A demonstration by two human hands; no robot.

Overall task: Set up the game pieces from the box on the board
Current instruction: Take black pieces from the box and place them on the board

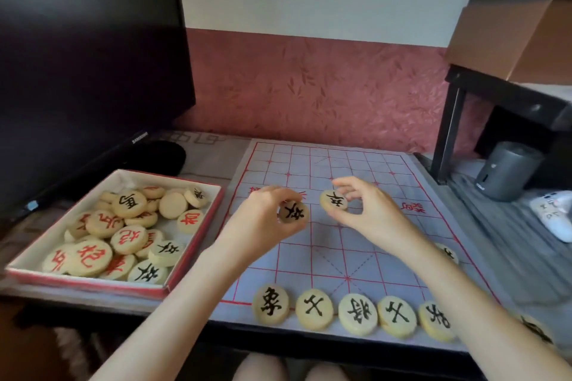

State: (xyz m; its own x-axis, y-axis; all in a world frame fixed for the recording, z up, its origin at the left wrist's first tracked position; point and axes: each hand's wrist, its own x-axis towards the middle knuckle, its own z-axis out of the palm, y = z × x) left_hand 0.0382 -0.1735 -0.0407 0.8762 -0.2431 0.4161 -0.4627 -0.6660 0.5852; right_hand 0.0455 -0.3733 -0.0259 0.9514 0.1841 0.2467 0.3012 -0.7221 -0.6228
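Pinching one black disc in the left hand, a second disc in the right hand, over the middle of the board, probably bound ahead of the near-edge row.

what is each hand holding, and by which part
Each holds one black-lettered disc by its rim: the left hand pinches the left disc, the right hand the right disc.

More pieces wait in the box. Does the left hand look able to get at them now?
Probably: the open box lies beside the left hand, nothing between. But that hand pinches a piece, to be set down first.
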